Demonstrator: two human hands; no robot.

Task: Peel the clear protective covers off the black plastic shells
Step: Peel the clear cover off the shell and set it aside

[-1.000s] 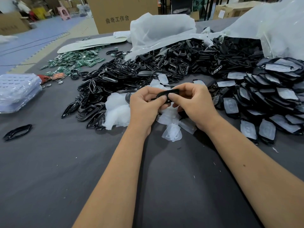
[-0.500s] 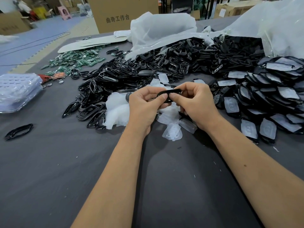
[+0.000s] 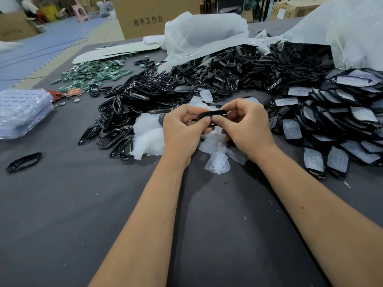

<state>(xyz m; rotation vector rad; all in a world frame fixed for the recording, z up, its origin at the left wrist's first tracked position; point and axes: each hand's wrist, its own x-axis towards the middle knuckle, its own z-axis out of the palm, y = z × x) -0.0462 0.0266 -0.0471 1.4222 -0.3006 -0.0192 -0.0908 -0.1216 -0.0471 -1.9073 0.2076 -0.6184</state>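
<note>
Pinching shell (image 3: 211,114) between left grip (image 3: 182,129), right grip (image 3: 246,125)

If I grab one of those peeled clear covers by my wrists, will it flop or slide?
The peeled clear covers look thin and crumpled, so probably floppy and very light. They lie loosely heaped on the grey table, so likely to slide or scatter when nudged.

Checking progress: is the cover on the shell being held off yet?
Cannot tell; both hands' fingers hide most of the black shell.

A dark grey table (image 3: 62,214) is filling the near view. Blue foam floor mats (image 3: 51,46) are lying far left, cardboard boxes (image 3: 157,15) standing behind.
</note>
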